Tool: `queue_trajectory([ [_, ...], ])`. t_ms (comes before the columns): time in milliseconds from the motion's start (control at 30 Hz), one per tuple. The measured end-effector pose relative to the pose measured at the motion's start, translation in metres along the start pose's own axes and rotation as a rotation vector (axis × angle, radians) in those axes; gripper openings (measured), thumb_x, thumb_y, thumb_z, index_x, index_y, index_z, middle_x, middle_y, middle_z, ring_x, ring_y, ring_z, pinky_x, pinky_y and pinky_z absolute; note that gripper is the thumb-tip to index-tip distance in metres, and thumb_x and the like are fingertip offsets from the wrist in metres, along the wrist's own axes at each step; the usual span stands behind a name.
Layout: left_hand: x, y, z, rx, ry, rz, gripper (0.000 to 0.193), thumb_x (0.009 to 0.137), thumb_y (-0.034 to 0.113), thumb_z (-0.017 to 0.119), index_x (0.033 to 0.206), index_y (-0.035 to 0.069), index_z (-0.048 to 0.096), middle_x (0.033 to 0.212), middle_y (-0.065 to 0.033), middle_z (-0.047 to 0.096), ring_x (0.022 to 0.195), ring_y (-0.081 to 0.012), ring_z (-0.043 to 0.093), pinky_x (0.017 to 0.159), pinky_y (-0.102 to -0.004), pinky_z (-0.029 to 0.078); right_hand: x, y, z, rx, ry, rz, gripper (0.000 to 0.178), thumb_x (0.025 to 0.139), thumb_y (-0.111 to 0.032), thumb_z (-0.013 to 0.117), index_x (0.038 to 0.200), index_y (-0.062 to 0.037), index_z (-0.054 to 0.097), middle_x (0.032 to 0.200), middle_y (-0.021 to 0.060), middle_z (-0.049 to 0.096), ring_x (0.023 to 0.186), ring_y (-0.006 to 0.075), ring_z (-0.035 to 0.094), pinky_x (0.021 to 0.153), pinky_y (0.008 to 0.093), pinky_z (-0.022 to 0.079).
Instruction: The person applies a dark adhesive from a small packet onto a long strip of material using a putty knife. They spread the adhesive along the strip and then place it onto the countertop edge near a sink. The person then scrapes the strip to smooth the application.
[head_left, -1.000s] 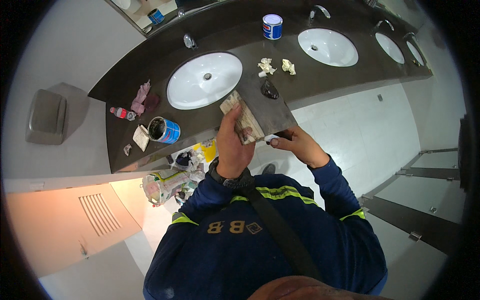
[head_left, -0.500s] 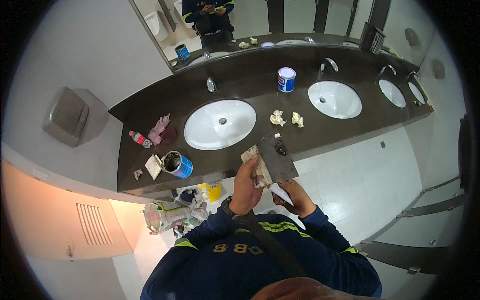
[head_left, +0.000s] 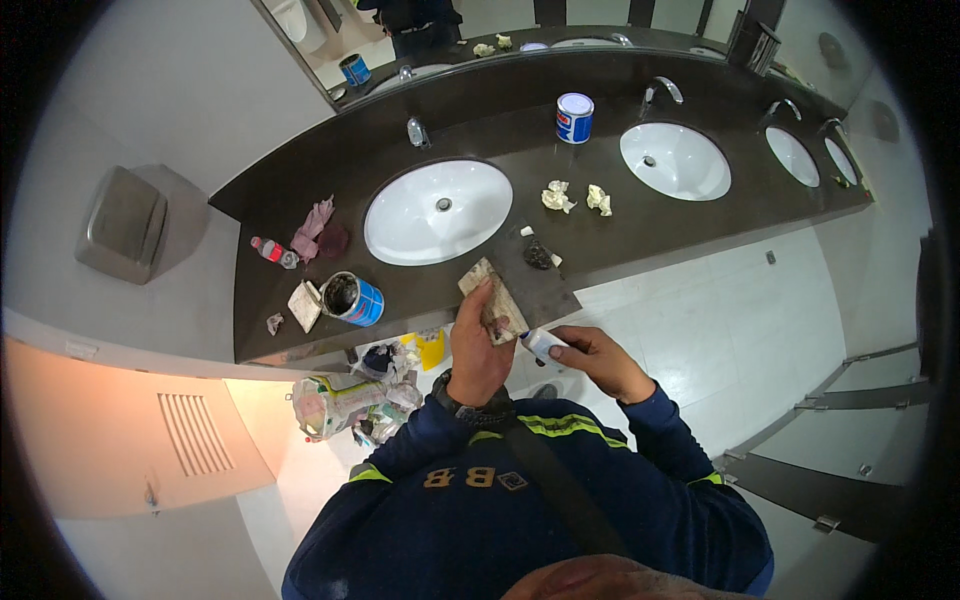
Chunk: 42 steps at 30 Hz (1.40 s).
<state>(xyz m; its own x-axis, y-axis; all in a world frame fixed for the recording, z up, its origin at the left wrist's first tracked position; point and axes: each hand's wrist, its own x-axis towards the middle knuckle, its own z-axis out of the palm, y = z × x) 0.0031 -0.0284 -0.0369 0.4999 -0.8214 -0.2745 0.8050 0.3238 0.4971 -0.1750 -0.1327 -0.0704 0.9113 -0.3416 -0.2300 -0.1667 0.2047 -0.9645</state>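
Observation:
My left hand (head_left: 478,352) grips a dirty rectangular scraper (head_left: 493,298) and a dark flat board (head_left: 535,280), held over the front edge of the dark counter (head_left: 640,235). My right hand (head_left: 592,358) holds a small white tube (head_left: 541,343), its tip pointing at the lower end of the scraper. A lump of dark paste (head_left: 537,257) sits on the board. Both forearms wear dark blue sleeves with yellow stripes.
Several white basins (head_left: 438,210) are set in the counter. An open tin (head_left: 351,298), a closed tin (head_left: 574,117), a pink rag (head_left: 313,227), a small bottle (head_left: 271,250) and crumpled paper (head_left: 575,196) lie on it. Bags (head_left: 345,398) sit on the floor below. A bin (head_left: 122,222) hangs at left.
The view has tilted up, showing more mirror and counter. My right hand now holds the white tube at the scraper's lower end; the left hand keeps gripping the scraper and board.

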Motion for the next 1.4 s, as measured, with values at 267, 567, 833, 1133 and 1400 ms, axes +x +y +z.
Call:
queue_trajectory([
  [267,-0.001,-0.004,-0.008,0.314,-0.061,0.157,0.036,0.106,0.025,0.053,0.134,0.004,0.056,0.128,-0.0104,0.067,0.121,-0.0243,0.065,0.108,-0.0415,0.05,0.004,-0.006,0.014,0.563,0.07,0.184,0.026,0.102,-0.021,0.064,0.12,-0.0062,0.054,0.098,0.0051,0.062,0.083,0.014,0.063,0.076,0.0263,0.051],
  [567,0.002,0.011,-0.005,-0.015,0.032,0.081,0.036,0.105,0.024,0.053,0.134,0.003,0.056,0.128,-0.0108,0.068,0.12,-0.0251,0.066,0.109,-0.0432,0.049,0.008,-0.009,0.027,-0.065,0.094,-0.155,0.041,0.095,-0.024,0.073,0.126,-0.0042,0.055,0.111,0.0032,0.062,0.101,0.0137,0.059,0.096,0.0297,0.046],
  [833,0.005,0.014,-0.015,0.051,0.0,0.081,0.036,0.105,0.024,0.055,0.134,0.004,0.056,0.13,-0.0106,0.067,0.123,-0.0253,0.064,0.11,-0.0415,0.048,0.013,0.003,0.021,0.556,0.099,0.194,0.036,0.1,-0.024,0.066,0.128,-0.004,0.055,0.098,0.0048,0.064,0.094,0.0126,0.061,0.079,0.0296,0.052],
  [1133,0.012,0.003,-0.052,0.597,0.05,0.453,0.037,0.104,0.022,0.058,0.136,0.005,0.053,0.13,-0.0076,0.063,0.121,-0.02,0.063,0.105,-0.037,0.05,0.014,0.008,0.033,-0.008,0.167,-0.112,0.044,0.09,-0.015,0.076,0.127,-0.0033,0.054,0.109,0.0059,0.062,0.096,0.0114,0.059,0.081,0.0293,0.05],
  [1400,0.022,0.01,-0.034,0.08,0.024,0.101,0.028,0.102,0.027,0.063,0.127,0.013,0.063,0.117,-0.002,0.067,0.111,-0.0146,0.063,0.092,-0.0325,0.052,0.025,0.021,0.031,0.623,0.116,0.058,0.029,0.109,-0.025,0.051,0.128,-0.0038,0.055,0.089,0.0042,0.06,0.075,0.0137,0.054,0.067,0.0269,0.044],
])
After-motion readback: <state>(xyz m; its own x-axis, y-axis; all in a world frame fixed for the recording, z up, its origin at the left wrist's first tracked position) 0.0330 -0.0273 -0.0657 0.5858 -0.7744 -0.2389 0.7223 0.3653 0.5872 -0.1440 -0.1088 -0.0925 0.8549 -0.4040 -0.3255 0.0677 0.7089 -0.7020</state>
